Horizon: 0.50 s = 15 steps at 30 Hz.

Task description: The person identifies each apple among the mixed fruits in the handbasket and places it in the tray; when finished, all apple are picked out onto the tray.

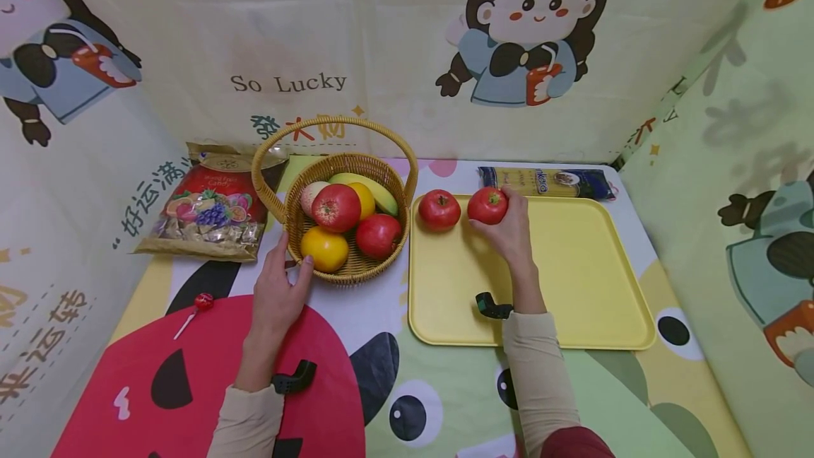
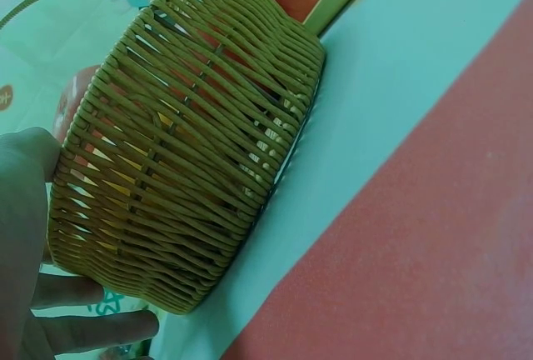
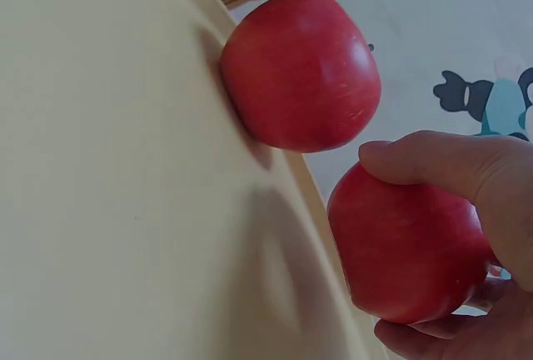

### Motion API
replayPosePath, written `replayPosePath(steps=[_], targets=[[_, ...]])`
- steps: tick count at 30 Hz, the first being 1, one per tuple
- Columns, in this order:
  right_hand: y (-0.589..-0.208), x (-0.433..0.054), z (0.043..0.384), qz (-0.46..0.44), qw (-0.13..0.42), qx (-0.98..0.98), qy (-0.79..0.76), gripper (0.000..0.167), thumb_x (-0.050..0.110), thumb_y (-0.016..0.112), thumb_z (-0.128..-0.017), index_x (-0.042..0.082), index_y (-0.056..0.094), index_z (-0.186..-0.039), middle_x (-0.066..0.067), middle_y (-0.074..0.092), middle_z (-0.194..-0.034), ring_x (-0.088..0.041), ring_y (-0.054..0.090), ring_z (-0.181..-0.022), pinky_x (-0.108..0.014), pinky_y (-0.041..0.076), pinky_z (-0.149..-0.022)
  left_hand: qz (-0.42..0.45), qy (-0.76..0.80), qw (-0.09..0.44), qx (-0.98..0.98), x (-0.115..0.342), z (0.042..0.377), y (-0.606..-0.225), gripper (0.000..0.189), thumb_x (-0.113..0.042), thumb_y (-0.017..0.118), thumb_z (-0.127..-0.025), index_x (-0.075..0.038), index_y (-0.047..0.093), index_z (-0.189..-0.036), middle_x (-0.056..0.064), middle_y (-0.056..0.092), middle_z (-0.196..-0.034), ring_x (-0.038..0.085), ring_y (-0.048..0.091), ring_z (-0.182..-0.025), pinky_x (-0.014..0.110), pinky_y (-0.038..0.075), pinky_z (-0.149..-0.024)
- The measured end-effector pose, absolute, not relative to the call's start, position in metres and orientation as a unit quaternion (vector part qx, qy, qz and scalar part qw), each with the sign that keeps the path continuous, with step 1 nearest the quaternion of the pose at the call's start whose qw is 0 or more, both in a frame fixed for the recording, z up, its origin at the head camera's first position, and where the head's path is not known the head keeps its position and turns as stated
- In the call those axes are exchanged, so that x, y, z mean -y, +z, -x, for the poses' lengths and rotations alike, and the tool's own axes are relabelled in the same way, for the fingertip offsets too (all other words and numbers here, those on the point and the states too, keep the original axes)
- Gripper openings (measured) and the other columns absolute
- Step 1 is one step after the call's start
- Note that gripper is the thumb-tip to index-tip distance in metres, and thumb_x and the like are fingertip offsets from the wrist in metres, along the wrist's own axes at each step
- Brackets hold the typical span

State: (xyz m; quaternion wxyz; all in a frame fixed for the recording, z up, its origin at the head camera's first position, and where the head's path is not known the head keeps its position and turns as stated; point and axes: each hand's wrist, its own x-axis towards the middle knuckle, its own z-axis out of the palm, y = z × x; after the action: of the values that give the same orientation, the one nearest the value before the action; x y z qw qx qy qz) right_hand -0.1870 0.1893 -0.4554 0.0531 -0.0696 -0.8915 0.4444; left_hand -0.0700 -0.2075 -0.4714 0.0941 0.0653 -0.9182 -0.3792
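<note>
Our right hand [image 1: 516,232] has its fingers clamped around a red apple [image 1: 487,206] by the far edge of the yellow tray [image 1: 591,288], just beside a second apple [image 1: 439,210]. We should grip evenly and steer clear of that neighbour, lest it roll. Our left hand [image 1: 278,295], fingers apart, touches the wicker basket [image 2: 196,152]; light contact should steady it without tipping.

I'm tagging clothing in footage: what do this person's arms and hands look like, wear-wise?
Both the left hand and right hand are bare, without gloves. Each arm has a plain beige sleeve, left and right. A dark red fabric shows higher on the right arm. Small, curved black devices sit at the left wrist and right wrist.
</note>
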Motion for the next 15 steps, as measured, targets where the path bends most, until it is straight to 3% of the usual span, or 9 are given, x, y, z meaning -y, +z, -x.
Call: replayPosePath(steps=[15], targets=[[-0.467,-0.190,0.192,0.081,0.034,0.893,0.440,0.097,0.022,0.086,-0.077,0.009,0.027,-0.154,-0.021,0.033,-0.150,-0.039,0.039,-0.140,-0.058,0.043,-0.111,-0.065,-0.379,0.100,0.918,0.208,0.071,-0.474,0.073,-0.043,0.052,-0.101,-0.014,0.023,-0.161,0.021,0.042,-0.154,0.037,0.062,-0.115,0.058,0.048,-0.104]])
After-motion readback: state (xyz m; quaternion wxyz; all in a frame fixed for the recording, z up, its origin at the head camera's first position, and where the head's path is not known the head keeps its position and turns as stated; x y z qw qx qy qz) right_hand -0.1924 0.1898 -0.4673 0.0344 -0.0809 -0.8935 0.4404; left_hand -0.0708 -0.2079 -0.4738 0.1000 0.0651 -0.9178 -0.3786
